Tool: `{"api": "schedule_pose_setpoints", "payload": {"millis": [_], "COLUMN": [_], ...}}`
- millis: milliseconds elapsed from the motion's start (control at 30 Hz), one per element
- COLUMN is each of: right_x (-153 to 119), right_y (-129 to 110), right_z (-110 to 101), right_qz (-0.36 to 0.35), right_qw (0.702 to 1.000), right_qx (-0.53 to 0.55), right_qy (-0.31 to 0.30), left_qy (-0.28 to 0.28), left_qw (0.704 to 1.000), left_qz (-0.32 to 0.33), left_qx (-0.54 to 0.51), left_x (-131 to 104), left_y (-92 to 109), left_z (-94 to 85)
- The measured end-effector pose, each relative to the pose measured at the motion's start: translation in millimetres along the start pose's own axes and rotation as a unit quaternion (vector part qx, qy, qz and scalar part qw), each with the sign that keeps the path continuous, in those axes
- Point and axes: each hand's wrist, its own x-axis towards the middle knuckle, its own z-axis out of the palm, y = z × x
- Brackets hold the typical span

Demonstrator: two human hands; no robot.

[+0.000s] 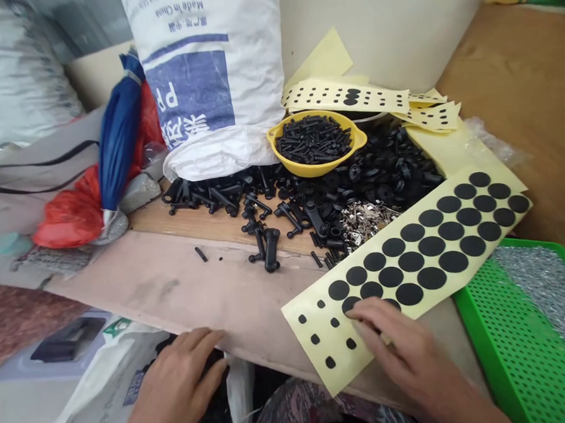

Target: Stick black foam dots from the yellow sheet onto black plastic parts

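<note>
My right hand (pixel 408 347) is over the near part of a pale yellow sticker sheet (pixel 307 299), its fingertips pinched at the edge of a black round sticker (pixel 349 305). Larger black discs fill most of that sheet, and several small black dots sit at its near left end. By the table's front edge, my left hand (pixel 180 377) has its thumb and forefinger apart, with nothing visible between them. Under it is an open white bag (pixel 105 375) with black parts inside. Black crank-shaped handles (pixel 270 250) lie on the board in front of my hands.
A yellow bowl (pixel 318 169) of black screw-like pieces stands among heaped black parts (pixel 394 160). Small shiny metal clips (pixel 364 222) lie beside them. A green basket (pixel 491 333) holds silvery pieces at right. A white sack (pixel 249 60) and blue umbrella (pixel 121 125) stand behind.
</note>
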Motion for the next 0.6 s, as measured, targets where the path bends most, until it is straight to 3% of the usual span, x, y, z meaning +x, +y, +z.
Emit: {"api": "schedule_pose_setpoints", "payload": {"millis": [100, 233, 333, 600], "right_x": [0.4, -2.0, -2.8, -3.7], "right_y": [27.5, 45.7, 46.3, 42.2], "right_z": [-0.5, 12.1, 18.3, 12.0], "right_qz": [-0.008, -0.039, -0.041, -0.015], "right_qw": [0.985, 0.965, 0.962, 0.984], "right_qx": [-0.161, -0.255, -0.263, -0.172], "right_qy": [0.059, 0.048, 0.05, 0.05], "left_qy": [0.079, 0.037, 0.004, 0.024], "left_qw": [0.991, 0.976, 0.966, 0.958], "left_qz": [0.103, 0.216, 0.254, 0.271], "left_qx": [-0.003, 0.002, 0.054, 0.095], "left_x": [9.5, 49.3, 74.6, 84.5], "left_y": [24.8, 93.8, 125.4, 126.9], "left_z": [16.2, 45.4, 62.1, 73.3]}}
